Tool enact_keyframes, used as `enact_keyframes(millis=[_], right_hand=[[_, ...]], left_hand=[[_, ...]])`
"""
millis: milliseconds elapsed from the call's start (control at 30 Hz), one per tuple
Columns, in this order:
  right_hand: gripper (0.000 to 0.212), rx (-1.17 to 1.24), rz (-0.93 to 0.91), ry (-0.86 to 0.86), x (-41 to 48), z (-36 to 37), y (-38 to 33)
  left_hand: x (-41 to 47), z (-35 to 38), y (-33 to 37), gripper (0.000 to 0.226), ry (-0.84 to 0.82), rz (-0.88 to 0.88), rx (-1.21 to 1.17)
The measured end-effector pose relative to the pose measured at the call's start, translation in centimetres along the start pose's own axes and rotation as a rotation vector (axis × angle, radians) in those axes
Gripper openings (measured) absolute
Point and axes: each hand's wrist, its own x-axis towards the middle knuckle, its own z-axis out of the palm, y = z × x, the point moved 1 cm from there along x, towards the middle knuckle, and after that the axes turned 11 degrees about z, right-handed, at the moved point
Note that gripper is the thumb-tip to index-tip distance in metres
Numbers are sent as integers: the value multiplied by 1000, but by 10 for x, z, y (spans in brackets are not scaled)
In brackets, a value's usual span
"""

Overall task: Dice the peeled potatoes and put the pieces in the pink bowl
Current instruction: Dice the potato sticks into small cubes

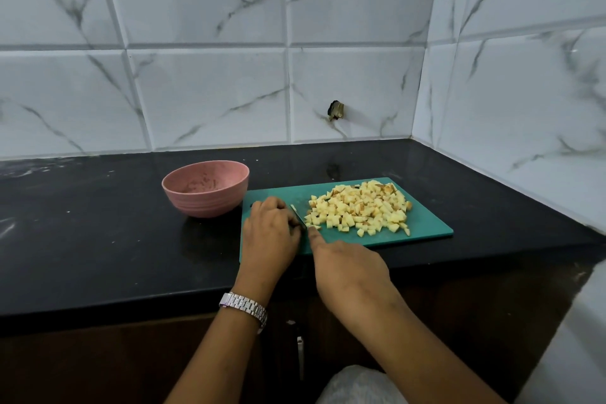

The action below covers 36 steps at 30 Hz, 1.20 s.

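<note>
A heap of diced potato (359, 208) lies on the right half of the teal cutting board (423, 233). The pink bowl (206, 188) stands just left of the board and holds no pieces. My left hand (269, 233) sits on the board's left part, its fingers curled over a small potato piece (292, 207) of which only a pale sliver shows. My right hand (347, 269) grips a knife, forefinger stretched along the back of the dark blade (299, 216). The blade runs between my left fingers and the heap. The knife's handle is hidden under my palm.
The black counter (98, 233) runs into a corner of white marble tiles, with the wall close on the right. A dark hole (336, 110) is in the tile behind the board. A silver watch (244, 307) is on my left wrist.
</note>
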Motion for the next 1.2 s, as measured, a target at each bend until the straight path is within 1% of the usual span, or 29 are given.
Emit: enact_keyframes(millis=[133,333,633,800,967,1100,1200], right_hand=[[69,51,-13,38,-6,1,15],[66,90,-64,86,-20,4,23],[67,90,-33,5,-9,4,15],[69,60,-34,-30,-18,5,21],[56,158,-48,-2,-19,-5,38],[54,237,-48,25,-14,-10,46],[54,308,-85,-5,-18,-6,50]], left_hand=[[-2,-1,1,16,4,-10,-3],[-3,-1,4,18,23,44,9],[-2,2,2,16,39,39,-3],[-1,1,-1,16,38,-49,3],[-1,4,-1,18,14,-47,34],[0,4,-3,30,-31,-21,-17],[-1,2,-5,37,-3,-89,-26]])
